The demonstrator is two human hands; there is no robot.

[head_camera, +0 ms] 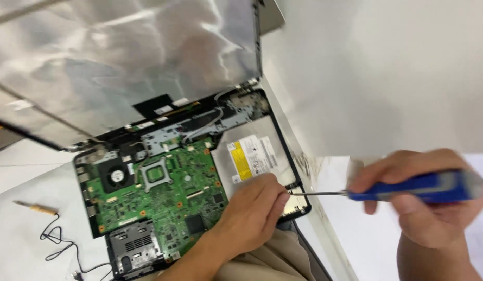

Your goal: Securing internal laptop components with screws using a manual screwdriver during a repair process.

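Note:
An opened laptop base (283, 140) lies on the white table, its green circuit board (163, 198) bare. A silver optical drive (252, 156) with a white and yellow label fills its right side. My left hand (252, 211) rests on the drive's near corner, fingers curled at the base's right edge. My right hand (429, 200) grips a blue-handled screwdriver (408, 188). Its metal shaft runs left, the tip meeting my left fingertips at the laptop's right edge. The foil-backed lid (127, 57) stands open behind.
A small fan (116, 174) sits at the board's left. A silver card slot (135, 244) is at the near left corner. A thin wooden-handled tool (36, 208) and a black wire (59, 242) lie on the table (387, 78) to the left.

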